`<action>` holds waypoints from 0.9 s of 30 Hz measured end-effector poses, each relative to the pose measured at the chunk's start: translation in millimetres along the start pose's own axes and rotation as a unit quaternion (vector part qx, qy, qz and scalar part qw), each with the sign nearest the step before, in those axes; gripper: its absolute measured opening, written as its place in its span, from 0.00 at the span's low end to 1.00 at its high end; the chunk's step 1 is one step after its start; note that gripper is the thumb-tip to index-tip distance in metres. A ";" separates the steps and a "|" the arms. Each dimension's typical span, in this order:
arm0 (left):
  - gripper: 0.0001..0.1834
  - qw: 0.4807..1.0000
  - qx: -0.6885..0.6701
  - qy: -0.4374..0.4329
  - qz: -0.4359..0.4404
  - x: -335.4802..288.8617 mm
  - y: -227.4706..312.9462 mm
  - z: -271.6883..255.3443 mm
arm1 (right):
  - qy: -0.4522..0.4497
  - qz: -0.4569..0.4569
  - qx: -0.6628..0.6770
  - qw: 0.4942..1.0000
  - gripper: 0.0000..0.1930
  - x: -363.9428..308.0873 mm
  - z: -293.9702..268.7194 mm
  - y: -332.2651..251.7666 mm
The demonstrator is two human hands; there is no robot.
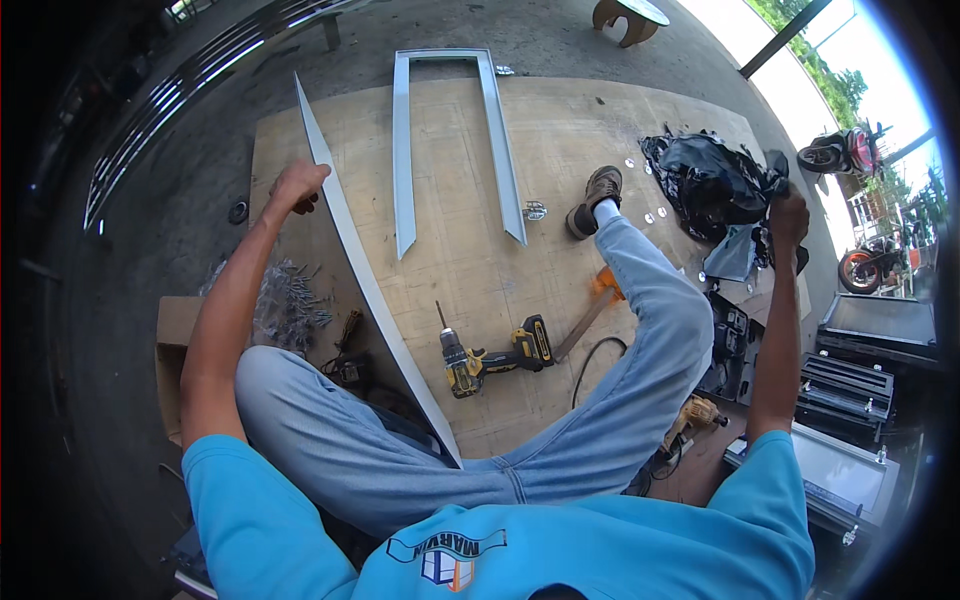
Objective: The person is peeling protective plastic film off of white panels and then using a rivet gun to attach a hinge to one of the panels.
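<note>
A plywood sheet (570,125) bears a pale three-sided frame (403,165). Left of it, the left hand (299,186) has its grip closed on a long white bar (362,263); the right hand (789,218) clutches black plastic (708,180).

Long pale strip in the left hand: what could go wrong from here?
The strip, held toward its far end by the left hand alone, could slip or swing, with the right hand gripping black plastic. A swing might knock the drill, whose bit is exposed.
</note>
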State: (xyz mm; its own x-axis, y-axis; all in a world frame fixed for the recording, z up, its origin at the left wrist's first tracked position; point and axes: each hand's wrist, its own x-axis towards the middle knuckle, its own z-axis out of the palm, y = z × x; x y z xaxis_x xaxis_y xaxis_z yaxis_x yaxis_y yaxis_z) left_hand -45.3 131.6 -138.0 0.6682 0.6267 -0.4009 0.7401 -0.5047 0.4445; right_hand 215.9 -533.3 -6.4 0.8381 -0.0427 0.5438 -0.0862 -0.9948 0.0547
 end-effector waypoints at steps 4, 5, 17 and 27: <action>0.21 0.999 0.040 -0.006 -0.003 -27.8 9.7 7.6 | -0.206 0.186 -0.048 0.960 0.25 -83.0 72.4 120.5; 0.21 0.999 0.045 -0.007 -0.019 -37.3 -1.3 4.1 | -0.206 0.154 -0.025 0.966 0.29 -109.5 51.9 73.0; 0.28 0.995 0.079 0.038 0.054 -80.3 -22.8 30.8 | -0.632 -0.152 0.545 0.530 0.59 -366.9 -93.6 -373.7; 0.46 0.997 -0.017 0.082 0.001 -52.6 -121.8 22.3 | -0.497 -0.187 0.552 0.643 0.29 -353.8 -99.3 -411.5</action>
State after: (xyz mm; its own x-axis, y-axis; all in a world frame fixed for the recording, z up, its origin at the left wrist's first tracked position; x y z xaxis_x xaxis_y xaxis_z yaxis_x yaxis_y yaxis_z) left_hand -168.9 146.9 -188.9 0.6459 0.7156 -0.2659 0.7343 -0.4871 0.4728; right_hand -98.6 -99.6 -138.2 0.6672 0.7258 -0.1678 0.1964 -0.3886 -0.9002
